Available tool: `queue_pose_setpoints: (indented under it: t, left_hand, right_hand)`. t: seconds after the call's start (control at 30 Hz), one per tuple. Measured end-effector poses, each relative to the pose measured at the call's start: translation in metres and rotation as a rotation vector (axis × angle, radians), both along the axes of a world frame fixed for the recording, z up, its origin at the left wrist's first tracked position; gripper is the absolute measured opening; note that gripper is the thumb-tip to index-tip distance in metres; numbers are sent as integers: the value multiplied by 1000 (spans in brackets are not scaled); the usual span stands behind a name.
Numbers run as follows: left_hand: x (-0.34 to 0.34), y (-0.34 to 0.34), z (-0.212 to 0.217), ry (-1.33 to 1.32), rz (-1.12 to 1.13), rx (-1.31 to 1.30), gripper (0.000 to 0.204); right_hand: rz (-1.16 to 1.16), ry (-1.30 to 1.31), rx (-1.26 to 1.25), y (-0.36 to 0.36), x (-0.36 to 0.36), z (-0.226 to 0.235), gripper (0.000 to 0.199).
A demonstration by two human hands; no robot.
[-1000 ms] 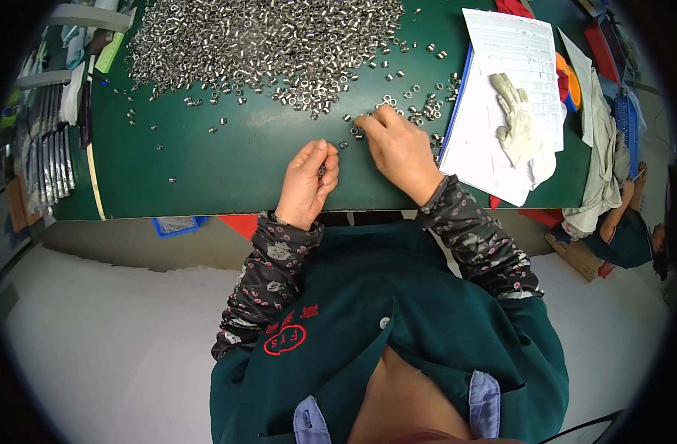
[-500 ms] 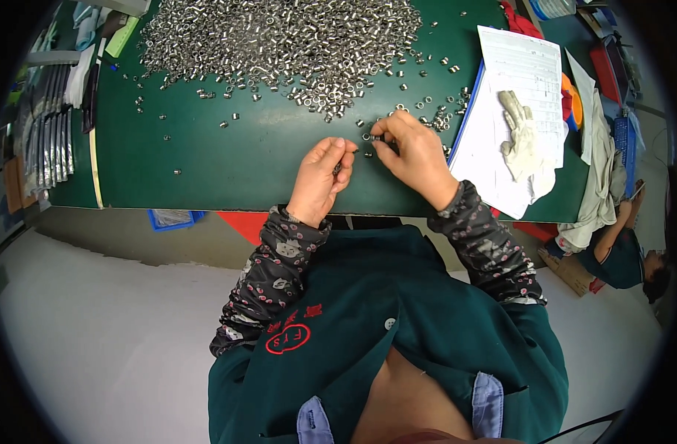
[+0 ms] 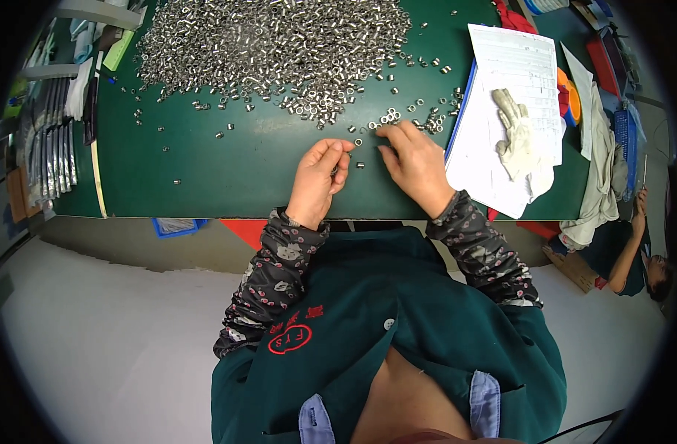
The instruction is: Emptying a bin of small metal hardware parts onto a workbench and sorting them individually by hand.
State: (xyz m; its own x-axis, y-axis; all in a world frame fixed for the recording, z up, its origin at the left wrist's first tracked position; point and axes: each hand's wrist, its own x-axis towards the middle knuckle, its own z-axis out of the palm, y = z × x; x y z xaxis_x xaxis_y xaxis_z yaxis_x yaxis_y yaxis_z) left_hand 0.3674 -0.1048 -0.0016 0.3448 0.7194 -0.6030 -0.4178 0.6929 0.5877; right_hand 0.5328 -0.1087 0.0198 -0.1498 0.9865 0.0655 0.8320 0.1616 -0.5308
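Note:
A large heap of small metal rings [image 3: 272,52] lies at the far side of the green table. My left hand [image 3: 320,177] is closed in a pinch just in front of the heap's near edge. Something small and dark shows between its curled fingers, too small to name. Right by that hand's fingertips is a single metal ring [image 3: 358,142]; whether they touch it I cannot tell. To the right, my right hand [image 3: 417,166] is open, thumb and forefinger apart, with nothing seen between them. Its fingertips are close to a few loose rings [image 3: 390,116].
Printed sheets on a blue-edged board [image 3: 471,159] lie at the right, with a white glove [image 3: 514,133] on top. Plastic-wrapped packs [image 3: 53,148] stand at the left. A blue basket [image 3: 177,226] sits below the table edge. Another person [image 3: 627,244] is at the far right.
My right hand's thumb and forefinger have parted and it has shifted slightly right, away from the left hand. A ring now shows by the left fingertips. The view has shifted slightly.

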Motion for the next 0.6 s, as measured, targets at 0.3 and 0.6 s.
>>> queue_pose_setpoints:
  t: [0.3, 0.6]
  left_hand:
    - [1, -3, -1, -17, 35, -18, 16]
    - [8, -5, 2, -175, 85, -28, 23]
  right_hand:
    - [99, -153, 23, 28, -15, -22, 9]
    - [232, 113, 66, 3, -22, 20, 7]
